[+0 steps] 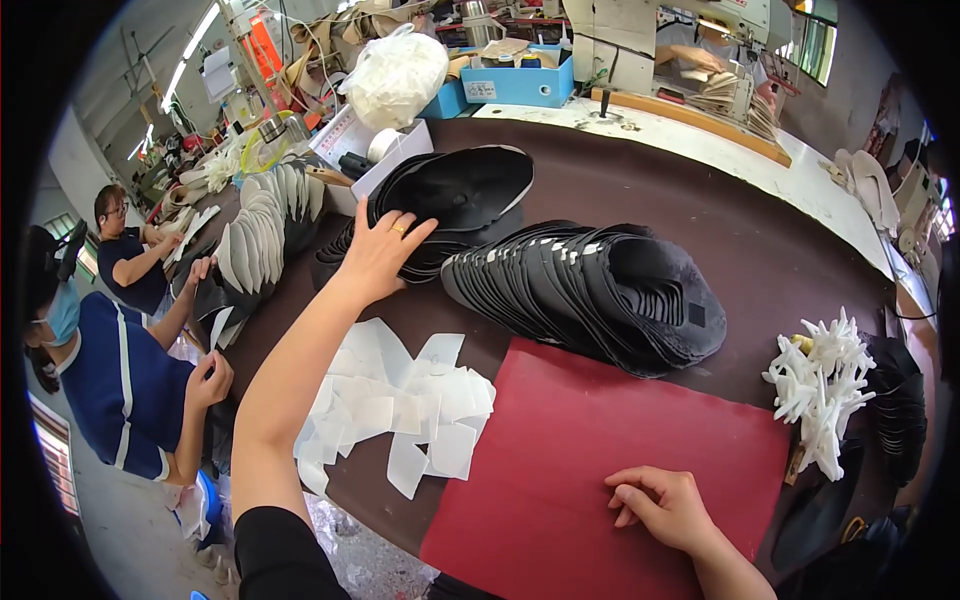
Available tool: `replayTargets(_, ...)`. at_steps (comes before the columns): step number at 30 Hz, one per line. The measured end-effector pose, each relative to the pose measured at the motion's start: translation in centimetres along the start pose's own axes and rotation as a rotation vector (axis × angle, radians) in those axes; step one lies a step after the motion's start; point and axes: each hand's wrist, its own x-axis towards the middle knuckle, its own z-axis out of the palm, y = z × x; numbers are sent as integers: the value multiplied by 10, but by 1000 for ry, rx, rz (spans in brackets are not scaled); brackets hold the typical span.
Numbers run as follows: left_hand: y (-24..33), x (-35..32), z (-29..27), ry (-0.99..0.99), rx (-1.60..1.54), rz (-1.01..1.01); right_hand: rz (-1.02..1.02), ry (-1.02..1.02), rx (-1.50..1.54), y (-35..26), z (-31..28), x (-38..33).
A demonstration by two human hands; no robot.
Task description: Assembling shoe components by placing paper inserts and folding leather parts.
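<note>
Left hand [377, 257] — fingers spread apart, at the stacked black pieces [460, 190]. Right hand [672, 508] — loosely curled above the red mat [560, 440]; whether fully closed, cannot tell.

Ceiling tubes [175, 87] glow; edges bend into black.
</note>
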Motion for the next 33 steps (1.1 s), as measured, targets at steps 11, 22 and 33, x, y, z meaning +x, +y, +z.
replayTargets(11, 47, -7, -70, -91, -705, -356, -718, 673, -1008, -40, -17, 111)
replayTargets(22, 101, -24, -96, 104, -1439, -444, -858, 485, -846, -113, -22, 80)
replayTargets(33, 38, 12, -6, 237, -62, -249, -578, 422, -851, -34, -39, 76)
